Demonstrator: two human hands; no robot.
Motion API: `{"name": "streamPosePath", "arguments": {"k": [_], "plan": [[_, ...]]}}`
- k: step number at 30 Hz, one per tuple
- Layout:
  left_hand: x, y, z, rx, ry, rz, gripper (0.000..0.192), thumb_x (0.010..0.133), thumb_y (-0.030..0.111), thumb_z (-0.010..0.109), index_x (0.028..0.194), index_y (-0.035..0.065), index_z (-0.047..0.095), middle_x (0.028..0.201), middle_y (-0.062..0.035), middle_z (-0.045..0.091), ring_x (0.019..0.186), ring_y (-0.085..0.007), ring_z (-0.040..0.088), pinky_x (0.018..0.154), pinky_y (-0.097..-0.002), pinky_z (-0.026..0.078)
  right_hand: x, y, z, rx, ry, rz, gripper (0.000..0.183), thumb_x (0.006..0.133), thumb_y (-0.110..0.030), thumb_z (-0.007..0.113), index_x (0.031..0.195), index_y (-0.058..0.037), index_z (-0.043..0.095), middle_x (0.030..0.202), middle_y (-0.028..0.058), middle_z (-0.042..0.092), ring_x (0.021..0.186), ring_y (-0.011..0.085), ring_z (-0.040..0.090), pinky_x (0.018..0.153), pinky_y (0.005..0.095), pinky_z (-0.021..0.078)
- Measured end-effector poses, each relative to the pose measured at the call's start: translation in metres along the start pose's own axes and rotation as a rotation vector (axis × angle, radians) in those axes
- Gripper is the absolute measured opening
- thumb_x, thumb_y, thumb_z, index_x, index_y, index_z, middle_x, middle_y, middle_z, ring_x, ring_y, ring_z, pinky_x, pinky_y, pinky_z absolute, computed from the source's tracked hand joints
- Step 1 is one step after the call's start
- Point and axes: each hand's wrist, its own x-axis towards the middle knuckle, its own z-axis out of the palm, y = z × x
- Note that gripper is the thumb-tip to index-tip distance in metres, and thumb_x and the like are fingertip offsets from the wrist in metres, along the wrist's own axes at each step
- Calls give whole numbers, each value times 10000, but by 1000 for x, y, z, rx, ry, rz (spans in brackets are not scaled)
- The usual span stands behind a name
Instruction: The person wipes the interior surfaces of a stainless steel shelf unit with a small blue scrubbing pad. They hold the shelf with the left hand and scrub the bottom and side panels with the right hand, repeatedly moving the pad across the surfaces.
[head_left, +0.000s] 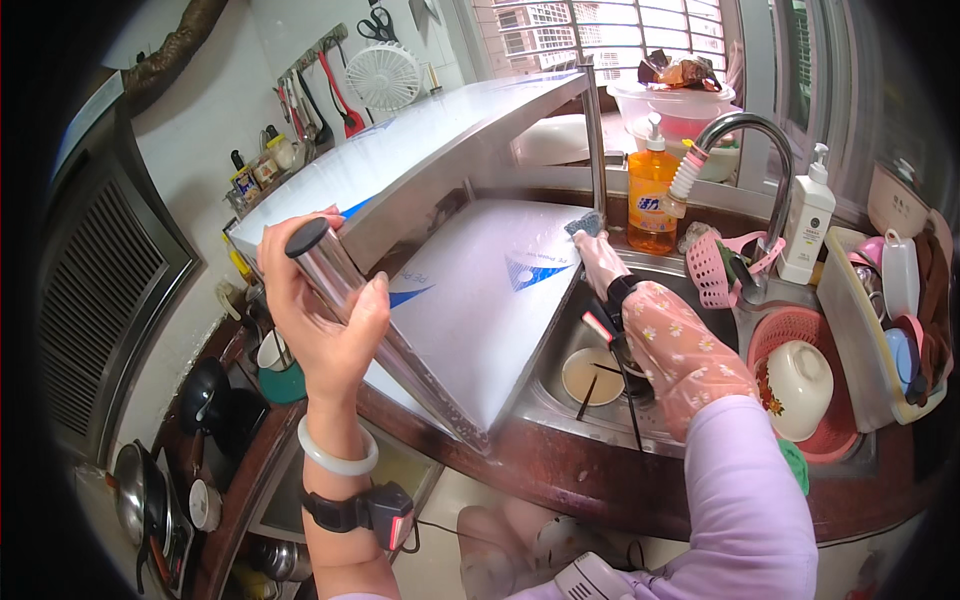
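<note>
My left hand (322, 315) is wrapped around a metal leg (330, 266) of a two-tier stainless steel rack (480, 300), just below its black end cap. The rack is tilted, and its lower shelf, covered in printed protective film, reaches over the sink's left edge. In a pink glove with a flowered sleeve, my right hand (600, 259) presses a grey scouring pad (583, 224) against the far right corner of that shelf. Below my right forearm, a bowl of cloudy liquid (592, 379) with chopsticks stands in the steel sink (551, 405).
A curved faucet (784, 150) rises behind the sink, beside an orange dish soap bottle (651, 187) and a white pump bottle (806, 214). At right are a pink basket (832, 442) holding a white bowl (799, 390) and a dish bin (855, 330). Pans (135, 495) stand lower left.
</note>
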Motion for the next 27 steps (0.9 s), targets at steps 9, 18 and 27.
{"name": "streamPosePath", "arguments": {"k": [9,18,27], "plan": [[-2,-2,-2,-59,-11,-54,504,630,91,655,1114,-7,558,1113,-113,535,1110,-229,528,1041,-372,372,-98,-70,25,-1288,-166,-861,590,909,-363,461,1190,137,600,1258,424,471,1166,539,474,836,722,457],[-4,-5,-6,-96,-22,-60,533,659,119,686,1160,-4,550,1156,-114,534,1136,-230,529,1053,-373,365,-87,-60,-9,-960,-248,-750,538,835,-77,509,1240,273,461,1411,405,389,1331,519,407,990,672,389],[-3,-3,-2,-65,13,-59,506,638,96,671,1120,-11,560,1136,-98,541,1095,-207,521,1028,-348,373,-13,6,15,-258,69,-259,216,830,-15,537,1019,65,467,709,178,472,726,349,577,936,485,468]]}}
